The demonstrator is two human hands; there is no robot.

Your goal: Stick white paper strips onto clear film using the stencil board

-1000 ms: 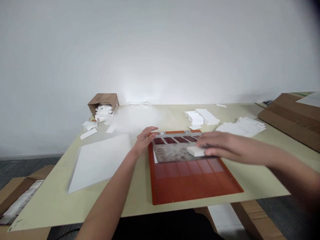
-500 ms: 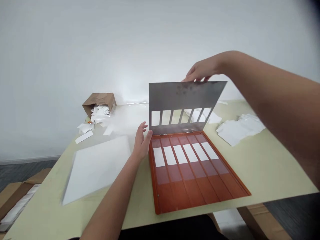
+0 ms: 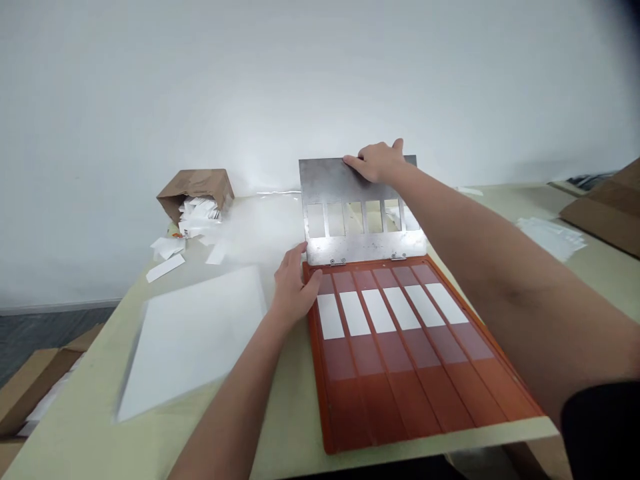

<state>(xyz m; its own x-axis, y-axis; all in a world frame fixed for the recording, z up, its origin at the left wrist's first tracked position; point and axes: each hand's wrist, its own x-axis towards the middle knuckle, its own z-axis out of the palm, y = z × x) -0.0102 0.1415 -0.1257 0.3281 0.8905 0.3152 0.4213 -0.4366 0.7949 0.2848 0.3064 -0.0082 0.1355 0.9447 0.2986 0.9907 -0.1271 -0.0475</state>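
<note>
An orange-brown slotted tray (image 3: 400,407) lies on the table, with a row of white card strips (image 3: 379,311) across its channels. Hinged to its far edge, a metal plate (image 3: 325,183) with rectangular windows stands raised. My right hand (image 3: 380,162) is at the plate's top edge, fingers bent over it; its fingertips are partly hidden. The right forearm covers the plate's right side. My left hand (image 3: 295,287) holds the tray's far left corner, thumb over the rim and fingers along the outside, close to the plate's lower left edge.
Left of the tray lies a white sheet stack (image 3: 195,333). Behind it, a cardboard box (image 3: 200,183) spills white paper pieces (image 3: 167,257). More white pieces (image 3: 550,237) lie at right, near a brown carton (image 3: 610,207). Another carton (image 3: 30,387) stands lower left.
The metal plate has tilted further back, away from me. My right hand has moved from behind its top edge to its near side. My left thumb has come onto the tray's rim. The view has shifted.
</note>
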